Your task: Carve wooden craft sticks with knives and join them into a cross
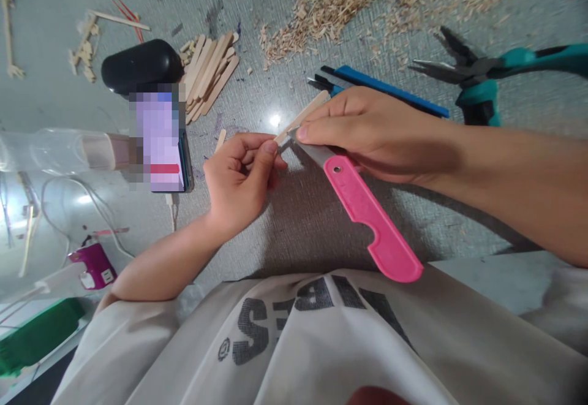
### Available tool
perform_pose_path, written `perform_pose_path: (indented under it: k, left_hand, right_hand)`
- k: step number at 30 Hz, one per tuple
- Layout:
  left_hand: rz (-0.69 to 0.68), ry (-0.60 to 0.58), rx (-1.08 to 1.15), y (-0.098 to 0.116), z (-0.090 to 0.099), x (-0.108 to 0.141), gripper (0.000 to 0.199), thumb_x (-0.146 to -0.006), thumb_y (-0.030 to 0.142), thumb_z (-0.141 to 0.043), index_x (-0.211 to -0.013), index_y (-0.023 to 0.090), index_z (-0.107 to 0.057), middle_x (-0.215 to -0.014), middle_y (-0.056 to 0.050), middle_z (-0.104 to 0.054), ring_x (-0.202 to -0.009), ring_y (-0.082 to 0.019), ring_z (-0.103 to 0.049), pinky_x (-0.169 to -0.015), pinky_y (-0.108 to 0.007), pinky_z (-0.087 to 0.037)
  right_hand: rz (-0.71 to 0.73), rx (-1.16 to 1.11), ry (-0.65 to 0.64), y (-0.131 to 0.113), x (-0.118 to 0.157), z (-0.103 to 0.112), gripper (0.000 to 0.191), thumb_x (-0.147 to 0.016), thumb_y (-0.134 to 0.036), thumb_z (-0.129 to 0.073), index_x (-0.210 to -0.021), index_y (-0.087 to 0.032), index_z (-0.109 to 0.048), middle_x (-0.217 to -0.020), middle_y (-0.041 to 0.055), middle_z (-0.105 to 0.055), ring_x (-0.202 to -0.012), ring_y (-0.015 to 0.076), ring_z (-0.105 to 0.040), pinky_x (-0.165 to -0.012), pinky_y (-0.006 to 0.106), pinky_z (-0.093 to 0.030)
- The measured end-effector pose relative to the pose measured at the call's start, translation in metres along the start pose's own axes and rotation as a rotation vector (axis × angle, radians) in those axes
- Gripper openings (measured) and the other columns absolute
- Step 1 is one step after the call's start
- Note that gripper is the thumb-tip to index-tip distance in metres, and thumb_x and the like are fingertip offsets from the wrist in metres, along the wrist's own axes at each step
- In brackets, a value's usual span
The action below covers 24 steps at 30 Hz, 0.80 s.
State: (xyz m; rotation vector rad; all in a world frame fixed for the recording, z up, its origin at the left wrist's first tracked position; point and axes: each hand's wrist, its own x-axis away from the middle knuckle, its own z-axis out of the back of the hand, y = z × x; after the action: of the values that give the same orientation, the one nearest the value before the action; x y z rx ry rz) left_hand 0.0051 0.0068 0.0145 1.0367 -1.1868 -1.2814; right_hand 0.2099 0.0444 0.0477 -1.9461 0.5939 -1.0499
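My left hand (245, 175) pinches the near end of a wooden craft stick (305, 111) between thumb and fingers. The stick slants away to the upper right, passing by the fingertips of my right hand (362, 126). That hand grips the blade of a folding knife (374, 218) with a pink plastic handle. The handle hangs down to the right, toward my body. Near my left fingertips the blade's tip meets the stick; whether it is cutting in, I cannot tell. My right fingers hide part of the blade.
Craft sticks (211, 77) lie piled beside a black case (141, 65) and a propped phone (160, 141). Wood shavings (340, 7) spread across the back. Blue cutters (390, 89) and teal-handled pliers (482, 71) lie beyond my right hand. A clear bottle (59, 151) and a purple adapter (94, 267) are left.
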Motion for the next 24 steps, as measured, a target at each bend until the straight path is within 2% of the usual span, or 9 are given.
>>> perform_pose_path:
  k: [4,10,24]
  left_hand:
    - [0.033,-0.015,0.0,0.0005,0.0008,-0.0008,0.049,-0.097,0.068,-0.084,-0.094,0.02,-0.075,-0.069,0.0,-0.077,-0.046,-0.008,-0.061,-0.042,-0.021,-0.045]
    - [0.001,-0.03,0.033,0.0005,0.0001,-0.0018,0.048,-0.097,0.066,-0.085,-0.095,0.02,-0.075,-0.069,0.0,-0.077,-0.045,-0.007,-0.061,-0.043,-0.02,-0.047]
    - [0.059,-0.087,0.053,-0.0002,0.0011,0.002,0.047,-0.095,0.064,-0.088,-0.098,0.019,-0.073,-0.072,-0.002,-0.08,-0.048,-0.01,-0.066,-0.044,-0.022,-0.049]
  right_hand:
    - [0.022,0.05,0.039,0.0015,0.0012,-0.0002,0.044,-0.097,-0.008,-0.05,-0.057,-0.019,-0.036,-0.054,-0.0028,-0.034,-0.052,0.0067,-0.026,-0.046,0.021,-0.02]
    - [0.026,0.052,0.048,-0.0005,0.0031,-0.0041,0.046,-0.099,-0.009,-0.051,-0.057,-0.02,-0.036,-0.052,-0.0045,-0.031,-0.05,0.0056,-0.022,-0.044,0.021,-0.015]
    - [0.008,0.201,0.073,-0.0006,0.0033,-0.0029,0.049,-0.102,-0.014,-0.057,-0.055,-0.02,-0.041,-0.048,-0.0057,-0.034,-0.046,0.0047,-0.024,-0.042,0.022,-0.012]
